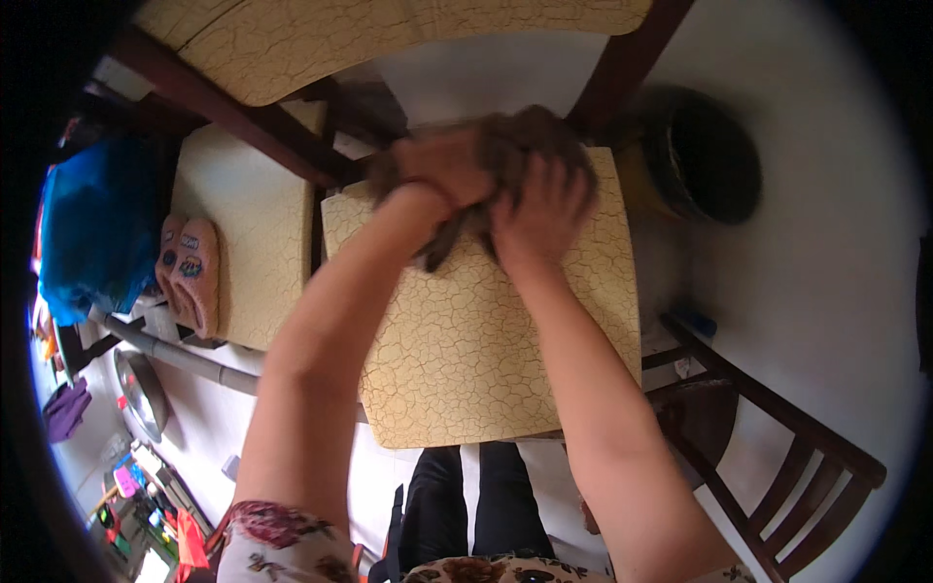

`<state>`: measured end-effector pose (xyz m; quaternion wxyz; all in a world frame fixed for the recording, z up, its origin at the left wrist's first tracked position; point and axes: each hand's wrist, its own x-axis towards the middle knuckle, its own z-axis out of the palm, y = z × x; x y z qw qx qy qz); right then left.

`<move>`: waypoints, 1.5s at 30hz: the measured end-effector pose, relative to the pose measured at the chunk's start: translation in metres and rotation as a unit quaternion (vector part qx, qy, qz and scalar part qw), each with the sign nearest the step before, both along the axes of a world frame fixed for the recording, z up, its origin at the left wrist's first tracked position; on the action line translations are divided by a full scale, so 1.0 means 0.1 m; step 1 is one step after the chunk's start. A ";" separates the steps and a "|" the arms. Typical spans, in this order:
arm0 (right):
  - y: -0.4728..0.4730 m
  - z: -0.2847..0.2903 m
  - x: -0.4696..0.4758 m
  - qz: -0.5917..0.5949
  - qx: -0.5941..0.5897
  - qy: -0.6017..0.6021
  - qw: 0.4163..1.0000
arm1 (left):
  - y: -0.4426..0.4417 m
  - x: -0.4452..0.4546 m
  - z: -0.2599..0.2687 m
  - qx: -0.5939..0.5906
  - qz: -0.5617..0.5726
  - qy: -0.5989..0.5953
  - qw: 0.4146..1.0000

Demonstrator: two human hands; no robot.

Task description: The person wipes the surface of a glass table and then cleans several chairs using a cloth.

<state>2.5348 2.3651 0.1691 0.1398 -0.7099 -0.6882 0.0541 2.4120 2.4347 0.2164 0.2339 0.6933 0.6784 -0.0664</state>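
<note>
A brown cloth [536,131] lies bunched at the rear of a chair's seat [466,364], which is cream with a crackle pattern. My left hand [444,164] is on the cloth, bent at the wrist, with a thin band around that wrist. Beside it, my right hand [543,208] grips the cloth from above with its fingers spread over the folds. Motion blurs both hands and the cloth, and part of the left fingers is hidden. The chair's padded backrest [408,29] rises beyond them in the same crackle pattern.
On the left, a second seat [251,226] bears pink fluffy slippers [193,270], near a blue plastic bag [98,226]. A dark bucket [711,160] stands at right, above a wooden chair [787,452]. A metal basin [142,393] is low on the left.
</note>
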 end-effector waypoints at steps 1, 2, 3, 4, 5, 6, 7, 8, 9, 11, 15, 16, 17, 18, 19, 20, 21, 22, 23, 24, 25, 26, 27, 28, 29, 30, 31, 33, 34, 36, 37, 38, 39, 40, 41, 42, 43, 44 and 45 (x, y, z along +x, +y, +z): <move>-0.11 0.04 0.10 -0.016 -0.014 0.013 1.000 | 0.00 0.25 -0.03 0.034 -0.036 -0.004 0.999; -0.25 0.13 0.18 -0.029 -0.026 0.030 0.999 | -0.01 0.40 -0.13 0.086 -0.069 -0.031 0.993; -0.37 0.12 0.27 -0.032 -0.013 0.024 0.999 | 0.00 0.55 -0.21 0.140 -0.104 -0.062 0.983; -0.48 0.08 0.40 -0.039 0.003 0.009 0.999 | 0.06 0.74 -0.18 0.128 -0.124 -0.046 0.983; -0.54 0.05 0.49 -0.048 0.017 -0.007 0.999 | 0.10 0.87 -0.14 0.115 -0.145 -0.032 0.982; -0.53 0.05 0.50 -0.051 0.013 -0.018 0.998 | 0.11 0.87 -0.13 0.102 -0.149 -0.047 0.982; -0.50 0.05 0.51 -0.054 0.009 -0.028 0.998 | 0.11 0.87 -0.11 0.089 -0.154 -0.062 0.982; -0.49 0.06 0.52 -0.059 0.006 -0.039 0.997 | 0.11 0.86 -0.10 0.077 -0.160 -0.077 0.981; -0.48 0.08 0.52 -0.053 0.008 -0.035 0.998 | 0.10 0.84 -0.13 0.115 -0.147 -0.086 0.979; -0.50 0.10 0.46 -0.042 0.006 -0.026 0.999 | -0.01 0.77 -0.29 0.186 -0.118 -0.105 0.970; -0.46 0.11 0.43 -0.055 0.011 -0.020 0.998 | 0.17 0.76 -0.20 0.091 -0.160 -0.103 0.978; -0.46 0.10 0.44 -0.056 0.015 -0.033 0.998 | 0.17 0.77 -0.20 0.096 -0.152 -0.096 0.979; -0.48 0.09 0.44 -0.058 0.018 -0.047 0.997 | 0.14 0.79 -0.20 0.101 -0.145 -0.090 0.980; -0.48 0.08 0.44 -0.061 0.024 -0.060 0.996 | 0.14 0.81 -0.18 0.109 -0.138 -0.084 0.981; -0.47 0.07 0.44 -0.064 0.022 -0.064 0.996 | 0.16 0.84 -0.15 0.083 -0.126 -0.085 0.985; -0.47 0.05 0.44 -0.068 0.019 -0.068 0.995 | 0.18 0.87 -0.13 0.057 -0.113 -0.086 0.988; -0.47 0.04 0.44 -0.071 0.015 -0.074 0.995 | 0.18 0.89 -0.11 0.030 -0.100 -0.087 0.991; -0.46 0.03 0.44 -0.075 0.011 -0.065 0.995 | 0.18 0.91 -0.10 0.032 -0.093 -0.079 0.992; -0.46 0.03 0.44 -0.078 0.007 -0.057 0.995 | 0.16 0.92 -0.09 0.034 -0.086 -0.071 0.993; -0.47 0.03 0.43 -0.079 0.001 -0.047 0.996 | 0.14 0.92 -0.09 0.033 -0.076 -0.061 0.995; -0.47 0.04 0.42 -0.080 -0.007 -0.042 0.996 | 0.14 0.93 -0.08 0.025 -0.070 -0.051 0.996; -0.47 0.05 0.41 -0.081 -0.014 -0.037 0.996 | 0.15 0.95 -0.07 0.017 -0.065 -0.041 0.997; -0.46 0.07 0.40 -0.083 -0.020 -0.031 0.996 | 0.16 0.96 -0.07 0.010 -0.061 -0.031 0.998; -0.47 0.08 0.40 -0.080 -0.017 -0.025 0.996 | 0.17 0.95 -0.08 0.011 -0.072 -0.024 0.997; -0.47 0.08 0.41 -0.076 -0.014 -0.020 0.997 | 0.18 0.94 -0.09 0.012 -0.084 -0.017 0.996; -0.46 0.09 0.42 -0.073 -0.008 -0.014 0.997 | 0.20 0.92 -0.09 0.016 -0.096 -0.010 0.995; -0.45 0.09 0.41 -0.077 -0.010 -0.017 0.997 | 0.23 0.90 -0.09 0.018 -0.113 -0.010 0.993; -0.45 0.09 0.39 -0.084 -0.016 -0.024 0.996 | 0.28 0.83 -0.09 0.020 -0.146 -0.012 0.989; -0.45 0.09 0.39 -0.083 -0.017 -0.024 0.996 | 0.30 0.82 -0.10 0.014 -0.151 -0.006 0.988; -0.45 0.09 0.39 -0.081 -0.018 -0.025 0.996 | 0.33 0.82 -0.09 0.000 -0.161 0.002 0.987; -0.45 0.07 0.40 -0.080 -0.011 -0.027 0.996 | 0.34 0.80 -0.09 -0.004 -0.173 -0.007 0.985; -0.46 0.05 0.42 -0.079 -0.003 -0.030 0.996 | 0.34 0.78 -0.08 -0.008 -0.186 -0.017 0.982; -0.44 0.05 0.42 -0.075 0.006 -0.031 0.997 | 0.36 0.75 -0.08 -0.010 -0.196 -0.024 0.980; -0.44 0.06 0.41 -0.074 0.003 -0.038 0.997 | 0.34 0.75 -0.09 0.011 -0.190 -0.027 0.981; -0.44 0.07 0.41 -0.073 0.000 -0.045 0.996 | 0.29 0.75 -0.10 0.031 -0.185 -0.030 0.982; -0.45 0.09 0.40 -0.075 -0.004 -0.053 0.996 | 0.24 0.76 -0.13 0.051 -0.182 -0.032 0.981; -0.45 0.11 0.41 -0.073 -0.008 -0.052 0.996 | 0.20 0.77 -0.17 0.064 -0.169 -0.034 0.983; -0.45 0.13 0.41 -0.072 -0.011 -0.050 0.996 | 0.16 0.78 -0.20 0.076 -0.155 -0.036 0.984; -0.45 0.13 0.41 -0.071 -0.016 -0.048 0.996 | 0.14 0.79 -0.19 0.088 -0.142 -0.037 0.985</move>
